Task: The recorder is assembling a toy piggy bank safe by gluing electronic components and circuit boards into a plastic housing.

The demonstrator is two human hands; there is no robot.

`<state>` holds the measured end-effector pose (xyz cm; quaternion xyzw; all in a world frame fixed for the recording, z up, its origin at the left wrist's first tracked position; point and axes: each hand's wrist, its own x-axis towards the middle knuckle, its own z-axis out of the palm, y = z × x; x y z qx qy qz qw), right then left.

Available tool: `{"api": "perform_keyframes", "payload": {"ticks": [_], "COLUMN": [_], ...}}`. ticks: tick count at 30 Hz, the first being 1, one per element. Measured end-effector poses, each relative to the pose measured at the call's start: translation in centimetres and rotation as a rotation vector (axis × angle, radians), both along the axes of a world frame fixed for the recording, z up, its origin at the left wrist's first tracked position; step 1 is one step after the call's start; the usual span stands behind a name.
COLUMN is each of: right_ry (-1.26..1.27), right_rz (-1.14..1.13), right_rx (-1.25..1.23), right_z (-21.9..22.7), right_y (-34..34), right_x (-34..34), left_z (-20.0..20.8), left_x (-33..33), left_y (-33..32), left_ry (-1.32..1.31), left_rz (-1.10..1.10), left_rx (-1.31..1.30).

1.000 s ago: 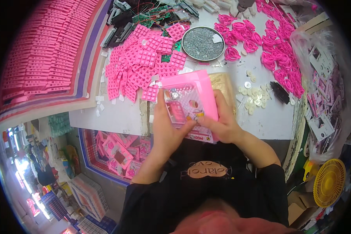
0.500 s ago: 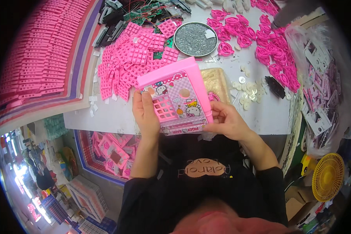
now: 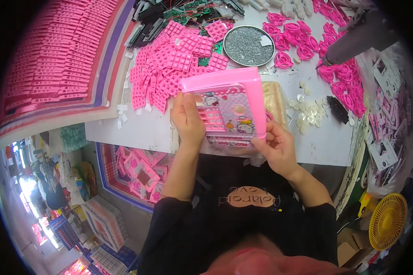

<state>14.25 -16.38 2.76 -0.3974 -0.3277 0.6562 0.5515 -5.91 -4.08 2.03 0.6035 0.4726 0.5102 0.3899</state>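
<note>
Since half a second ago the pink toy box (image 3: 229, 107) has tipped a little more upright and swung slightly rightward, and the left hand (image 3: 189, 120) has slid onto its left edge. The box sits above the near edge of the white worktable (image 3: 124, 130), held clear of it, its printed cartoon face turned to the person.

The step in hand looks like fitting or checking the small pink keypad grid on that face; the next move probably calls for a firm thumb press while the other hand braces the box.

Both forearms rise from the near table edge, elbows tucked. The left hand's fingers are wrapped round the box's left side, thumb on the keypad. The right hand (image 3: 276, 147) grips the lower right corner, thumb on the front; its fingers behind are hidden.

Beyond the box lie a heap of pink keypad pieces (image 3: 170, 64) and a round metal tray of screws (image 3: 248, 45), apparently.
</note>
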Motion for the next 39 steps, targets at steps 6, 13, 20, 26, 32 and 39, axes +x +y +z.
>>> {"api": "perform_keyframes", "payload": {"ticks": [6,13,20,26,32,39], "right_ry": [-0.042,0.028,-0.006,-0.281,-0.619,-1.303], "right_rz": [-0.086,-0.119,0.012,-0.057,-0.109,0.154], "right_rx": [-0.061,-0.060,-0.028,0.031,0.633,0.950], "right_z": [0.7,-0.2,-0.5,4.2,5.7,-0.2], "right_y": [-0.3,-1.0,-1.3,3.5,5.8,1.7], "right_x": [1.4,0.7,2.8,5.6,7.4,10.1], "left_z": [1.3,-0.8,1.2,2.7,4.9,0.4], "left_x": [1.6,0.8,0.0,0.3,0.4,-1.4], "left_y": [-2.4,-4.2,-1.3,-0.8,2.5,-0.1], "left_ry": [-0.278,-0.104,-0.458,-0.281,-0.052,0.547], "left_rz": [-0.044,-0.057,-0.287,-0.553,-0.638,-0.892], "left_rx": [-0.340,-0.121,-0.338,-0.190,0.401,0.470]}}
